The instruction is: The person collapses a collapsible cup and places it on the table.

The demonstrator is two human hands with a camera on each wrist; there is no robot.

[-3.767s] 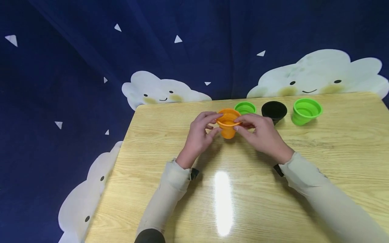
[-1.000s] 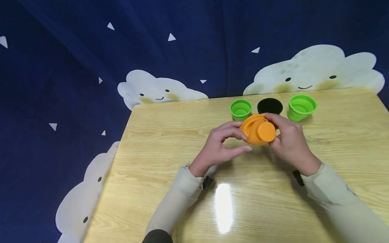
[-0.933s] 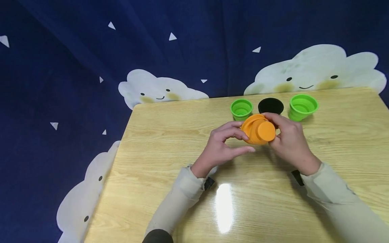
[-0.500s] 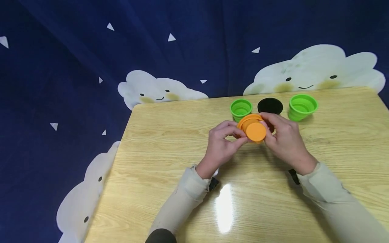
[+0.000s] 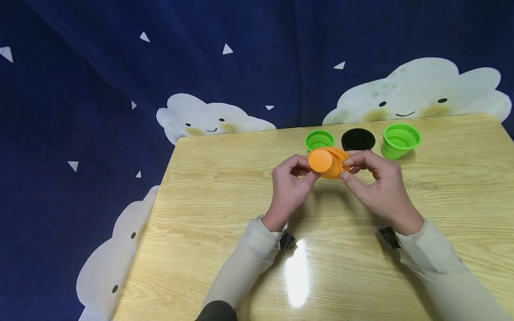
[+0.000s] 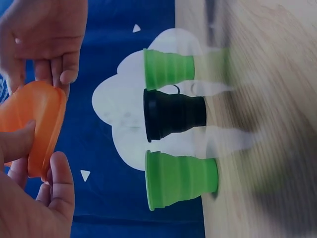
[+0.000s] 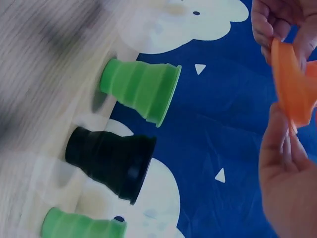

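Note:
An orange collapsible cup (image 5: pixel 331 163) is held above the table between both hands, its round base tipped toward the head camera and its wall partly folded. My left hand (image 5: pixel 292 185) pinches its left side between thumb and fingers. On the other side, my right hand (image 5: pixel 379 185) pinches the rim with thumb and fingertips. In the left wrist view the orange cup (image 6: pixel 42 126) looks squashed, its rim bent. The inside of the cup is hidden in the head view.
Behind the hands stand a small green cup (image 5: pixel 319 139), a black cup (image 5: pixel 358 139) and a larger green cup (image 5: pixel 401 141) in a row, all upright on the wooden table (image 5: pixel 201 200). A dark blue cloud-patterned curtain (image 5: pixel 241 80) hangs behind the table.
The orange cup was upright 3.8 seconds ago; it is now tipped with its base showing. Over the last second its base swung left, and the left fingers closed onto it.

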